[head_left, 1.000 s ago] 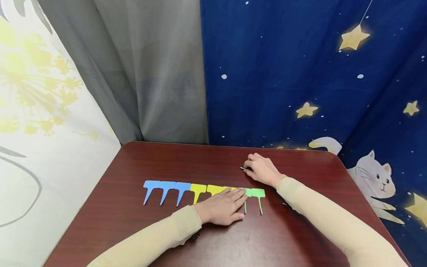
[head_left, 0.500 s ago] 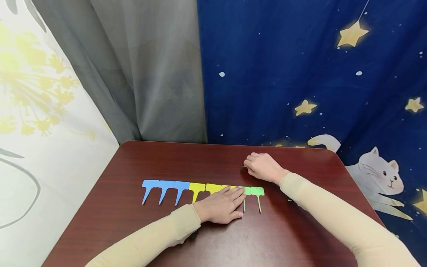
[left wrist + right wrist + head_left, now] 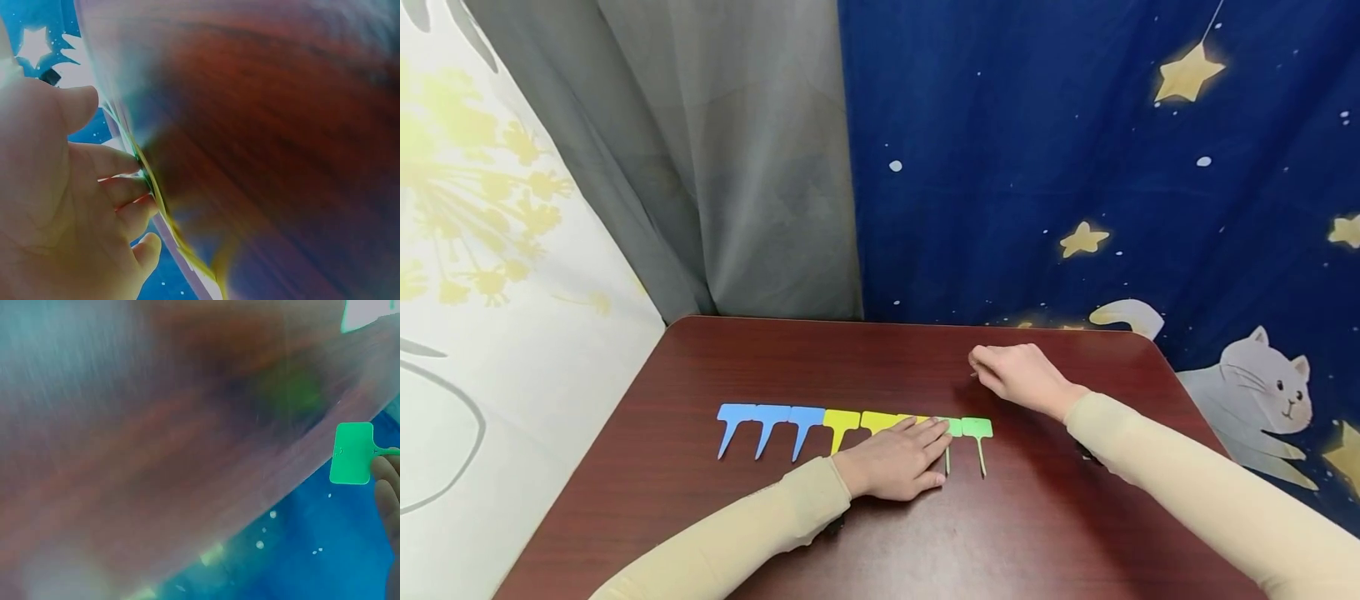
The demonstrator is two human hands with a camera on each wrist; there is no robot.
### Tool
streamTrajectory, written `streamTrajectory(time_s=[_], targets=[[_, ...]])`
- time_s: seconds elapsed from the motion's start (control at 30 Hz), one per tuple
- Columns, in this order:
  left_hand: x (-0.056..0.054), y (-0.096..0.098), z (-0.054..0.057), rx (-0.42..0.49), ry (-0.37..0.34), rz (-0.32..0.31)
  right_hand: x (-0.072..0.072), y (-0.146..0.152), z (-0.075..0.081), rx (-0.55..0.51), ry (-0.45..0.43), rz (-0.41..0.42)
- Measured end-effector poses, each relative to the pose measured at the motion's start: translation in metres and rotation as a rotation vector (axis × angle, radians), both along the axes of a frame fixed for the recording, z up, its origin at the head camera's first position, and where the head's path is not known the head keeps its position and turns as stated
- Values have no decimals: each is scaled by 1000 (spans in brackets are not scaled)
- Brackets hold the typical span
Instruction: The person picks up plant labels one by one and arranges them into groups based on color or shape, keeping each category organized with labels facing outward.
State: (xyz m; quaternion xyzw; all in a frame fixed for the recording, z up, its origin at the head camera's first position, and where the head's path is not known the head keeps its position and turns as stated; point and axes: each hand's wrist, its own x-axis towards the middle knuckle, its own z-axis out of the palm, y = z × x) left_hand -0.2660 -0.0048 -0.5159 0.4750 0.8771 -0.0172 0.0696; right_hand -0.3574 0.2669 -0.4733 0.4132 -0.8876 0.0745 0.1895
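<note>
A row of T-shaped plastic plant labels lies on the table: blue labels (image 3: 772, 414) at the left, yellow labels (image 3: 842, 419) in the middle, green labels (image 3: 977, 427) at the right. My left hand (image 3: 895, 460) rests flat with fingers spread across the yellow and green ones, hiding parts of them. In the left wrist view its fingertips meet the thin edge of the row. Beyond the row's right end, my right hand (image 3: 1018, 375) pinches a single green plant label (image 3: 353, 454) by its stem. That label's flat head shows in the right wrist view and is mostly hidden in the head view.
The dark red-brown table (image 3: 790, 358) has rounded far corners. Behind it hang a grey curtain (image 3: 767, 167) and a blue curtain (image 3: 970, 167) with stars and a cat. A white patterned surface (image 3: 490, 350) borders the left side.
My right hand has shifted to the right, and the label it pinches has nearly gone from the head view. The left hand stays on the row.
</note>
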Motion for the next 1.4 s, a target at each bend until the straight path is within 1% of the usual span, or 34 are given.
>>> streamTrajectory(time_s=[0.1, 0.17, 0.23, 0.3, 0.5, 0.6, 0.73, 0.83, 1.0, 1.3, 1.4], targets=[[0, 1, -1, -2, 6, -2, 12, 7, 0, -97, -90, -59], [0, 1, 0, -6, 9, -2, 20, 11, -1, -137, -135, -94], [0, 0, 1, -9, 10, -1, 26, 15, -4, -162, -158, -111], [0, 0, 2, -11, 12, 1, 32, 19, -5, -174, -161, -118], [0, 0, 3, -10, 3, 2, 47, 31, -10, -199, -119, -113], [0, 1, 3, -15, 17, 3, 55, 36, -14, -211, -128, -115], [0, 1, 3, -19, 25, 4, 64, 41, -21, -203, -153, -99], [1, 1, 3, -24, 26, 5, 70, 45, -25, -194, -187, -90], [0, 1, 2, -26, 26, 5, 78, 51, -28, -186, -236, -98], [1, 1, 3, -27, 20, 12, 89, 57, -35, -115, -201, -71], [0, 1, 3, -25, 18, 10, 92, 56, -37, -91, -186, -47]])
